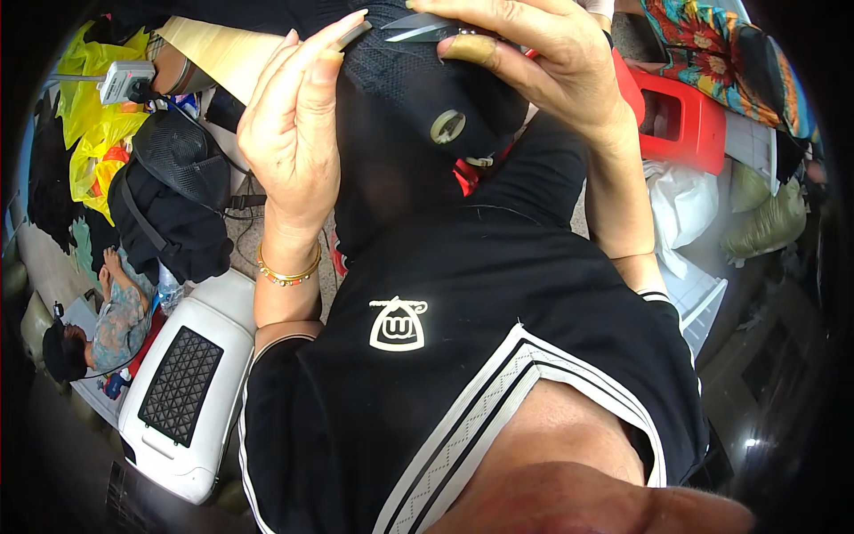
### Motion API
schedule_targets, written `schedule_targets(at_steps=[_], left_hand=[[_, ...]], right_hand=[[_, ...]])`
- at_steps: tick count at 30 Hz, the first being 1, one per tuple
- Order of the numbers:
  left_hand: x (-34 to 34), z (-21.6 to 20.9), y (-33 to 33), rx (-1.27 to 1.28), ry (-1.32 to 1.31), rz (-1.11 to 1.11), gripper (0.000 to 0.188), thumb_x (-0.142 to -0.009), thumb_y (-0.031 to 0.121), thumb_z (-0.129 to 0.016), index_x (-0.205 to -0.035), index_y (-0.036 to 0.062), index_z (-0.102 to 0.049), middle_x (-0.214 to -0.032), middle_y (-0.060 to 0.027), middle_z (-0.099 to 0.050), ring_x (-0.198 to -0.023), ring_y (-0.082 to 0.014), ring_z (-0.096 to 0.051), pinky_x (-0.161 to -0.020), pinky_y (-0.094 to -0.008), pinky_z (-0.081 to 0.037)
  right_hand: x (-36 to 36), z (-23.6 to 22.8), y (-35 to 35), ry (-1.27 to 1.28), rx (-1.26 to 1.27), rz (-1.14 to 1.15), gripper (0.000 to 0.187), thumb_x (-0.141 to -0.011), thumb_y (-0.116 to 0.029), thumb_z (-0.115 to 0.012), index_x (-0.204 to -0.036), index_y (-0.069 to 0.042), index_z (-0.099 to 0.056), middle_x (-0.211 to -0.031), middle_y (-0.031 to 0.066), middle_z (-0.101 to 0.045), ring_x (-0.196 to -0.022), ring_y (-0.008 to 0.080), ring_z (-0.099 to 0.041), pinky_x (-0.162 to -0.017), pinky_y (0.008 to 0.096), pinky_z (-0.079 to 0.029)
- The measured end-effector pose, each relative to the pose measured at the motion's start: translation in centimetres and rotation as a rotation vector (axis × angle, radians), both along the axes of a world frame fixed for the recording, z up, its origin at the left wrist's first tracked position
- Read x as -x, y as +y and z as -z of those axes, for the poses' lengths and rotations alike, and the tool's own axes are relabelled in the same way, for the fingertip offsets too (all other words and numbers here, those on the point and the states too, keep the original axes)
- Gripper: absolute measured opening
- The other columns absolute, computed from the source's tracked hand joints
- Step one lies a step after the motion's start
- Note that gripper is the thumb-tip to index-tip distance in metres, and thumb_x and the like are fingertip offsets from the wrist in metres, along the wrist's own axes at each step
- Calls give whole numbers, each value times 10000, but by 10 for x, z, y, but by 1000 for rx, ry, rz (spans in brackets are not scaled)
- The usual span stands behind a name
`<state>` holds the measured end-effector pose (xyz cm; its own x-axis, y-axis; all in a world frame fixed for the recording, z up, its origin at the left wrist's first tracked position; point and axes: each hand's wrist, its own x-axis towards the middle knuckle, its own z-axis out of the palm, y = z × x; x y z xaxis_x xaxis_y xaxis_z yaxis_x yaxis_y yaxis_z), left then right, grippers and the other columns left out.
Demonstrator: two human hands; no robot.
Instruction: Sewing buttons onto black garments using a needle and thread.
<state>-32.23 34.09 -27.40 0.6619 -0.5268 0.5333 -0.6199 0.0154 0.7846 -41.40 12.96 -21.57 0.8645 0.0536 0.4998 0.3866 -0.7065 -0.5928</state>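
Note:
My right hand [543, 67], with a yellowish wrap on its thumb, grips a small pair of thread snips [414, 31]. Their blades point left and stand slightly apart. Opposite the tips, my left hand [298, 133] has its thumb and fingers pinched together near a small greyish edge [356, 36]; whether this is a thread, a scrap or something else I cannot tell. Beneath both hands, dark knitted fabric [382, 67] lies over my lap. A cream ring-shaped piece [447, 126] shows on the dark cloth below the snips.
To the left are a black bag [169, 196], yellow plastic bags [84, 116], a white power socket [127, 82] and a white chair-like seat [191, 383]. Another person [116, 311] sits farther left. At right stand a red plastic stool [680, 120] and a white bag [680, 200].

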Motion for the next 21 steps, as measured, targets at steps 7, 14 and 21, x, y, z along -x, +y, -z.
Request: schedule_targets(at_steps=[7,14,21], left_hand=[[0,-2,-3,18,46,-28,269,-1023,151,-575,-1161,-42,-701,-1128,-173,-709,-1061,-197,-667,-964,-299,-495],[1,-6,-7,28,106,9,247,-1005,153,-585,-1114,-19,-724,-1064,-126,-732,-1011,-214,-669,-1017,-384,-451],[0,-7,-10,42,115,46,234,-993,139,-578,-1102,1,-732,-1002,-83,-749,-889,-186,-685,-1039,-434,-421]], right_hand=[[-3,-5,1,30,15,-22,358,-776,-75,-804,-1124,-35,-731,-798,79,-615,-696,211,-604,-604,297,-473],[-4,-9,2,53,66,-12,341,-786,-76,-795,-1119,-36,-733,-814,78,-624,-717,213,-616,-613,297,-477],[-4,-7,0,59,12,-23,328,-802,-79,-788,-1123,-37,-734,-829,80,-628,-732,215,-622,-627,298,-486]])
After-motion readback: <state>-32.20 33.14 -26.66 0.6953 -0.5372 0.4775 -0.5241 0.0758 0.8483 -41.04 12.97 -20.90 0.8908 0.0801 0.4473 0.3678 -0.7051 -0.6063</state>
